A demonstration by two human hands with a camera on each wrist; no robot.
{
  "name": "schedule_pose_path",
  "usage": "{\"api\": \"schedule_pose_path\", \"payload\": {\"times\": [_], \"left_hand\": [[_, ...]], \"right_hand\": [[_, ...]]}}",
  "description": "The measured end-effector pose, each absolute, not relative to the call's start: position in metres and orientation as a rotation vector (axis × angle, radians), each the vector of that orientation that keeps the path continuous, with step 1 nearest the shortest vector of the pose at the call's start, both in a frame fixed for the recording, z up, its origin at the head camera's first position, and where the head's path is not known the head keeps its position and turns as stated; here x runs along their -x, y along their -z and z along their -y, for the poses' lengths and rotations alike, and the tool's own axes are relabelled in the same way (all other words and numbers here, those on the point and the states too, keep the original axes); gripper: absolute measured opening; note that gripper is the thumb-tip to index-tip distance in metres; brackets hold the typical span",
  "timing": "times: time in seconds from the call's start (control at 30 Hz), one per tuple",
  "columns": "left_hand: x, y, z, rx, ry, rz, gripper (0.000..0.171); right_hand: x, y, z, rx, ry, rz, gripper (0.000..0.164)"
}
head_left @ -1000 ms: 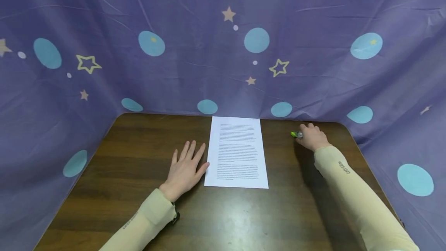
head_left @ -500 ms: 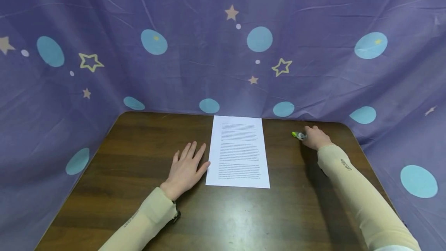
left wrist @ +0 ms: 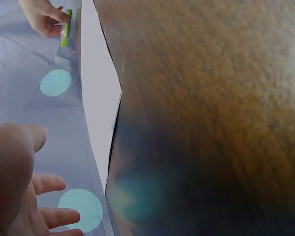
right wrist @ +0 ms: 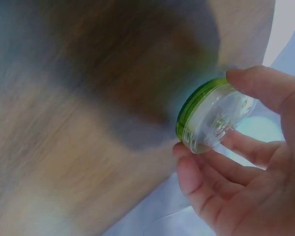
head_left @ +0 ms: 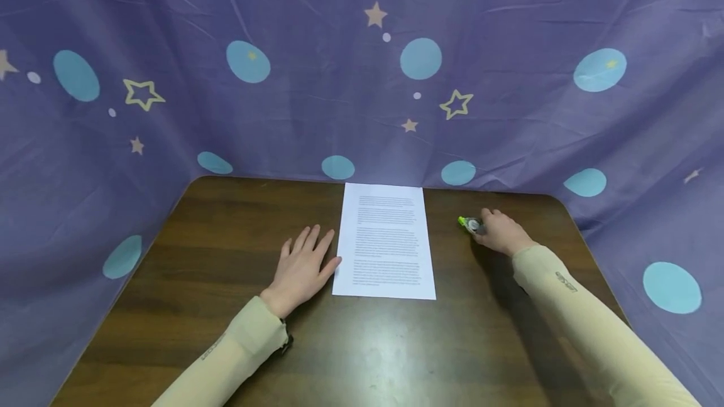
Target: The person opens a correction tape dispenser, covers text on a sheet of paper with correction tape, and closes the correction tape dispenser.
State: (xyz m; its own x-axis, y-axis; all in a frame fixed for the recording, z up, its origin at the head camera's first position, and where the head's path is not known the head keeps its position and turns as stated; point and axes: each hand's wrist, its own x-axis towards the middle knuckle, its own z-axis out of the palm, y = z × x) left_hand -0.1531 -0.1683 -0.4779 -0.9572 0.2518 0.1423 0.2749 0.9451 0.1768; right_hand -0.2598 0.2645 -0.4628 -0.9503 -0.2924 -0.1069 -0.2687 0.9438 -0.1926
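Got a green tape dispenser (head_left: 472,225) pinched in my right hand (head_left: 502,232) toward the surface (head_left: 464,338)'s far right corner, decent room between it and the paper (head_left: 386,240); left hand (head_left: 298,274)'s spread, thumb at the paper's left edge.

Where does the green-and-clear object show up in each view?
Head: green-and-clear object, right of the printed paper.
Left wrist: green-and-clear object, upper left.
Right wrist: green-and-clear object, right of centre.
Shared landmark: the right hand, holding it in all three views.
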Motion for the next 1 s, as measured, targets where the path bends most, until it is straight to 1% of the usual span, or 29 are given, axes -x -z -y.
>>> {"api": "schedule_pose_path", "payload": {"times": [0.17, 0.4, 0.63, 0.73, 0.87, 1.0], "left_hand": [[0.154, 0.478, 0.168, 0.403, 0.3, 2.959, 0.063], [0.156, 0.477, 0.165, 0.399, 0.287, 2.983, 0.064], [0.156, 0.476, 0.164, 0.401, 0.281, 2.983, 0.063], [0.156, 0.476, 0.163, 0.41, 0.28, 2.965, 0.062], [0.157, 0.476, 0.161, 0.453, 0.323, 2.894, 0.054], [0.157, 0.472, 0.157, 0.52, 0.426, 2.775, 0.042]], "right_hand": [[0.246, 0.45, -0.242, 0.556, 0.289, -3.003, 0.041], [0.221, 0.43, -0.203, 0.696, 0.385, -3.013, 0.051], [0.201, 0.415, -0.174, 0.804, 0.489, -2.957, 0.04], [0.192, 0.41, -0.165, 0.859, 0.531, -2.914, 0.04], [0.182, 0.406, -0.154, 1.02, 0.566, -2.855, 0.039], [0.173, 0.401, -0.144, 1.172, 0.583, -2.817, 0.035]]}}
